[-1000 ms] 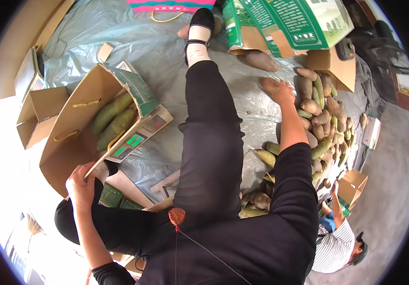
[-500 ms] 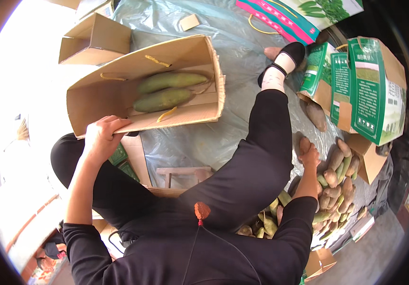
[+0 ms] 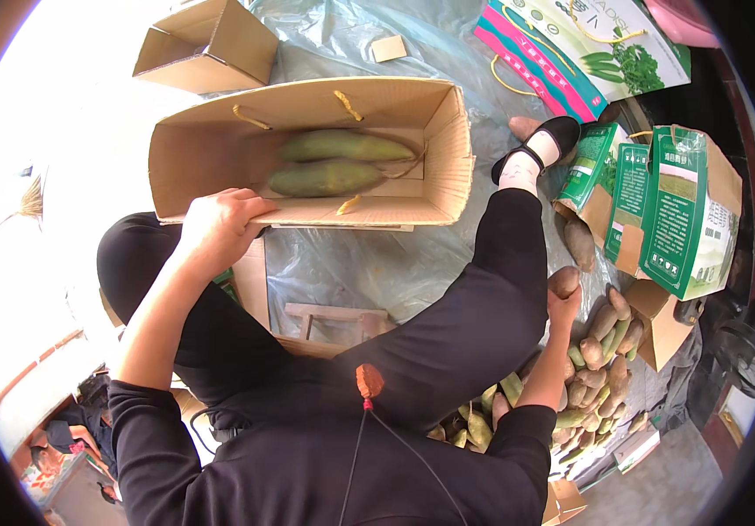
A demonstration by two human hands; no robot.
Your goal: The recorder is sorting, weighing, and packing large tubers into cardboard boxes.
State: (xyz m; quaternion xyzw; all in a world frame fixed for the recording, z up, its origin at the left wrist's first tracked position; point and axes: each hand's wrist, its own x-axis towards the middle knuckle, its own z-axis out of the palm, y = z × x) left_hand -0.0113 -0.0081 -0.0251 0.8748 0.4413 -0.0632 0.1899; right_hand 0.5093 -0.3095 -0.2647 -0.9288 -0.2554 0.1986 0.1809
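My left hand grips the near edge of an open brown cardboard box, which holds two long green fruits side by side. My right hand is lifted beside my right leg and is closed around a brown oval fruit. Just below and right of that hand lies a pile of several brown and green fruits on the ground. My legs in black trousers stretch forward, and my right foot wears a black shoe.
An empty smaller cardboard box stands beyond the open one. Green printed cartons stand at the right, flat printed cartons at the top. Clear plastic sheeting covers the ground. A low wooden stool sits between my legs.
The view swung so the open box now lies flat ahead of me. My right hand has risen from the pile with a brown fruit in it. My left hand stays on the box edge.
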